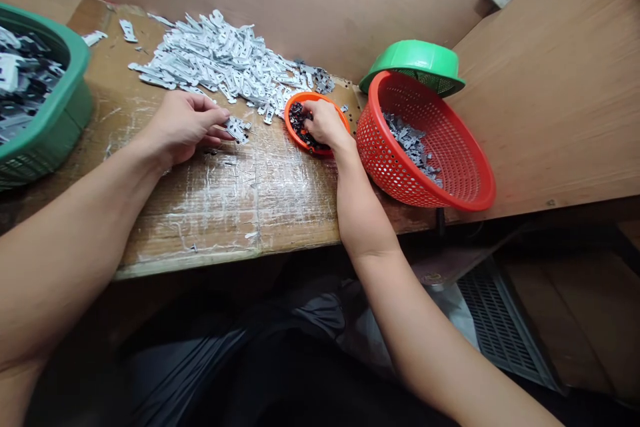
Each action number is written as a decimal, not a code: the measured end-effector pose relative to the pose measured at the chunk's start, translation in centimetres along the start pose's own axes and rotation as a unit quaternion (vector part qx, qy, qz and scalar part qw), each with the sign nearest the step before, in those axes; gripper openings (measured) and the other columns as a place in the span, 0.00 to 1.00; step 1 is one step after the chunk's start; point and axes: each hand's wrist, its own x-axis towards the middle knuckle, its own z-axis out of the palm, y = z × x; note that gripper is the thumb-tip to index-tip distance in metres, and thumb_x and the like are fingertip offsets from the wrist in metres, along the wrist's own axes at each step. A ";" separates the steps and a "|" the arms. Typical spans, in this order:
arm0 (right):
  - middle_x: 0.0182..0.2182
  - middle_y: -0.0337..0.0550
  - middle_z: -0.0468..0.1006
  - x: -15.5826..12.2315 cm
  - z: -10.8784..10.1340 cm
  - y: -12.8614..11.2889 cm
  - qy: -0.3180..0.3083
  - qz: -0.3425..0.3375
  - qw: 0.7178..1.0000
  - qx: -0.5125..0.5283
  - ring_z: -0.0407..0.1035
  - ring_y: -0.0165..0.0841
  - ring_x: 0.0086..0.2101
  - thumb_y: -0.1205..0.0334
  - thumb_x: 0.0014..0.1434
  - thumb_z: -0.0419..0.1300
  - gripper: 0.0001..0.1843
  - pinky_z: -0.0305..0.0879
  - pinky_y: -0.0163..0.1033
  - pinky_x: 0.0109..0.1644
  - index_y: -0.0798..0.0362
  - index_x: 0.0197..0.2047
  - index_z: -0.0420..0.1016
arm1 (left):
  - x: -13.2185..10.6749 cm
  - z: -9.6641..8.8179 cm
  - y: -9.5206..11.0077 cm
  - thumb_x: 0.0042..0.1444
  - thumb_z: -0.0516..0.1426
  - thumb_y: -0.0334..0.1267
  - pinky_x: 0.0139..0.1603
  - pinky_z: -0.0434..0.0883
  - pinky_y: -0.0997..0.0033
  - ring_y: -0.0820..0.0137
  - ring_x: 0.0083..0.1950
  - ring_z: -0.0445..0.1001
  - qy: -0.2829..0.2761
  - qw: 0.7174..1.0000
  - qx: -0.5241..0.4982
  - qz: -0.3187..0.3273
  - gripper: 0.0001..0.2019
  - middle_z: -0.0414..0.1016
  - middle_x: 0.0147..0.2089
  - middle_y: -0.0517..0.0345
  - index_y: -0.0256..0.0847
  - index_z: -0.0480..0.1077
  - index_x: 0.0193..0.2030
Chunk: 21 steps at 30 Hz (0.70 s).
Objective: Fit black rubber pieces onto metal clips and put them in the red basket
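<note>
– Plywood walls close off the back and right side of your wooden bench, whose top is wrapped in clear tape. Where is your left hand?

– Your left hand rests on the bench top. Thumb and forefinger are pressed together on a white metal plate. The plate sits at your fingertips, between your two hands. The pile of white metal plates lies just beyond that grip.

– And the right hand?

– Your right hand dips into the small orange bowl, fingers curled down among the dark small parts. Whether they pinch a part cannot be told, because the knuckles hide the tips.

– What surrounds that grip?

– The red mesh basket stands just outside your right wrist and holds grey parts. An upturned green basket sits behind it. A green mesh basket sits well outside your left forearm.
</note>
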 end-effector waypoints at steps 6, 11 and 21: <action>0.42 0.47 0.84 -1.1 -1.6 -3.1 -0.001 0.007 0.994 0.108 0.79 0.47 0.48 0.63 0.72 0.74 0.04 0.80 0.56 0.60 0.51 0.50 0.88 | -0.3 -0.1 0.5 0.84 0.67 0.22 0.47 0.72 0.63 0.68 0.39 0.84 0.018 1.000 0.001 -0.007 0.22 0.79 0.30 0.60 0.43 0.75 0.35; 0.43 0.47 0.85 -2.7 -2.5 -6.8 -0.064 -0.059 0.989 0.121 0.78 0.46 0.49 0.61 0.72 0.76 0.04 0.79 0.53 0.63 0.51 0.49 0.89 | -0.1 -0.3 0.3 0.83 0.68 0.21 0.44 0.70 0.65 0.70 0.38 0.83 0.024 1.000 0.012 -0.004 0.21 0.79 0.29 0.62 0.42 0.75 0.36; 0.38 0.46 0.82 -5.1 -2.3 -10.3 -0.144 -0.079 0.977 0.136 0.80 0.44 0.45 0.69 0.67 0.73 0.04 0.80 0.53 0.57 0.52 0.44 0.90 | 0.8 -1.3 -0.6 0.62 0.77 0.25 0.51 0.75 0.61 0.59 0.50 0.89 0.017 1.000 0.013 0.012 0.17 0.80 0.30 0.61 0.47 0.76 0.36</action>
